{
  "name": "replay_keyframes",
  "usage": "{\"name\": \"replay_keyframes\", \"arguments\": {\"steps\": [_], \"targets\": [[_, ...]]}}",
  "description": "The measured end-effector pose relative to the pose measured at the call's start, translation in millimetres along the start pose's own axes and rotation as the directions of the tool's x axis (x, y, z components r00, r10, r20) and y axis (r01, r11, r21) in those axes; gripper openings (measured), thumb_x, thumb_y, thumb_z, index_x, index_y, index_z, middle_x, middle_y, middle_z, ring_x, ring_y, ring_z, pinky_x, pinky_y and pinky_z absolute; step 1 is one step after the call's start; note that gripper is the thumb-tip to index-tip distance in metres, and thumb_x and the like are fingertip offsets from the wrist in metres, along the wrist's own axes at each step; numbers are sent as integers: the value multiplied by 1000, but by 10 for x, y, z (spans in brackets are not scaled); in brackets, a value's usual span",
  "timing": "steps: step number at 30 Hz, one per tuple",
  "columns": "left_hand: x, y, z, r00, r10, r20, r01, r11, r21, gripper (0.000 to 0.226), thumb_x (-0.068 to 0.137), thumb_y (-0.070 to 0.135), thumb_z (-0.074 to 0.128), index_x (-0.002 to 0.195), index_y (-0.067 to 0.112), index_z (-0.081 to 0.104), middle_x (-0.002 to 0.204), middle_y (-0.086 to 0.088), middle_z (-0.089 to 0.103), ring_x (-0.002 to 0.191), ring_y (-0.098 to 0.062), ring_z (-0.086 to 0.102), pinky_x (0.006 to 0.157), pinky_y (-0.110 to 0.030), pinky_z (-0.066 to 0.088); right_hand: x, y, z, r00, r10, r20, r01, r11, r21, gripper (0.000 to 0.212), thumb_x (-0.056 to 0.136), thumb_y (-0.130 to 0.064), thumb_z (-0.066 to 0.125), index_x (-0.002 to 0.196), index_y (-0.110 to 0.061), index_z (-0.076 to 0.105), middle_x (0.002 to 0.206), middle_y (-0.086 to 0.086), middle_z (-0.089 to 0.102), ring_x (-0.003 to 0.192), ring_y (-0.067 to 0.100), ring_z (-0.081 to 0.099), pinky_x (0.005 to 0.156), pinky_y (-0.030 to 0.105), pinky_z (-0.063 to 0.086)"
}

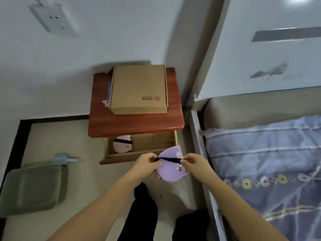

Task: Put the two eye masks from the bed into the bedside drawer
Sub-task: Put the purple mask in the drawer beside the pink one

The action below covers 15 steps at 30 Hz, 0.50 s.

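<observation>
Both your hands pinch the purple eye mask point(171, 166) just above the open drawer's point(152, 143) front edge: left hand point(147, 164) on one strap end, right hand point(194, 163) on the other. The pink mask point(122, 144) already lies inside, at the left. Risk: let go too early & the mask prob. catches the front lip or drops to the floor.

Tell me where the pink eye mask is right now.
The pink eye mask lies in the left end of the open drawer, just under the bedside table top, up and left of the purple eye mask held in both hands.
</observation>
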State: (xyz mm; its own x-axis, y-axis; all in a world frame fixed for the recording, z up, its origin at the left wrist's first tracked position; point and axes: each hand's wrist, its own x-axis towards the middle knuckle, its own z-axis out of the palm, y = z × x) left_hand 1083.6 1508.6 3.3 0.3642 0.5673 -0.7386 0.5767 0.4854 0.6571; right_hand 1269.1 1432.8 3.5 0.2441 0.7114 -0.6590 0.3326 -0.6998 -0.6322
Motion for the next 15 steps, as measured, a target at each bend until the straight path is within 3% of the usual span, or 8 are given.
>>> {"name": "replay_keyframes", "arguments": {"steps": [4,8,11,15], "targets": [[938,-381,-347,987,-8,-163,13,999,30,7,86,4,55,91,6,60,90,-19,64,78,-26,59,78,-50,53,978,-75,564,996,84,-13,-84,996,-16,10,86,-16,54,78,-19,60,74,5,67,62,19,58,54,26,44],[1743,-776,-390,879,-50,-474,52,999,-8,15,88,5,53,94,-5,63,101,-28,66,92,-35,61,75,-32,42,1790,1,1054,990,140,-11,-140,990,-15,14,86,-8,51,92,-4,63,76,11,69,67,26,64,67,39,57],[2142,-1003,-383,828,-107,-551,122,992,-10,22,91,10,51,104,0,64,110,-23,67,102,-36,61,83,-32,45,2202,131,1297,982,186,-21,-186,982,1,18,88,-8,51,98,-3,65,91,19,72,79,32,68,80,46,57],[2399,-1181,-395,847,-70,-528,158,980,123,26,94,13,44,111,3,62,117,-20,65,107,-35,58,82,-31,42,2464,225,1449,984,177,-26,-179,983,-45,20,89,-11,50,103,-5,63,97,19,71,87,31,67,84,46,55]]}}
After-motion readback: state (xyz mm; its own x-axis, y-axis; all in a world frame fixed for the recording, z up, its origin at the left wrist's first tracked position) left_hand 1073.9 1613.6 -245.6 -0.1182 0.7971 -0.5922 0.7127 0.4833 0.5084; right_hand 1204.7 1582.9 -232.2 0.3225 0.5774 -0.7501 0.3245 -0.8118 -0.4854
